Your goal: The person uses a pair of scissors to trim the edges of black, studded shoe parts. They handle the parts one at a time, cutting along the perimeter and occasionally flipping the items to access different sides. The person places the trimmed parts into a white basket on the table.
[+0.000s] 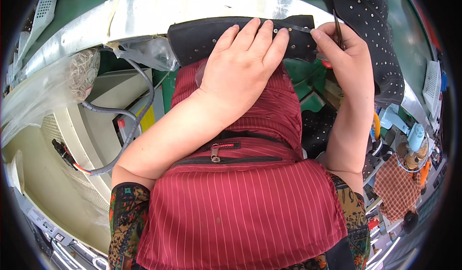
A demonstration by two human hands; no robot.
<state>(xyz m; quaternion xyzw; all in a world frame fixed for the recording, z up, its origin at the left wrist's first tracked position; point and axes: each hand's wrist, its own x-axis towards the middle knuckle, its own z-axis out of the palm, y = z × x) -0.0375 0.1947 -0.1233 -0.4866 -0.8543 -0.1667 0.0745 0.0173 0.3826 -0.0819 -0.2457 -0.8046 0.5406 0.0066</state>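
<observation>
A black piece of sheet material [192, 44] dotted with small metal studs lies at the edge of the work table, above my lap. My left hand [245, 68] rests flat on it, fingers spread and pressing it down. At the piece's right end, my right hand [349, 53] is closed. Its thumb and forefinger pinch the end of a narrow dark strip [299, 28] that runs along the piece. The same hand holds a slim, pointed dark metal tool [338, 29], tip upward; its lower part is hidden in the fingers.
More black studded material [368, 34] hangs over the table edge [192, 0] at right. Clear plastic bags [43, 97] and a grey cable [150, 97] are at left. A red striped apron [240, 202] covers my lap. Another person in a checked garment [398, 186] is at far right.
</observation>
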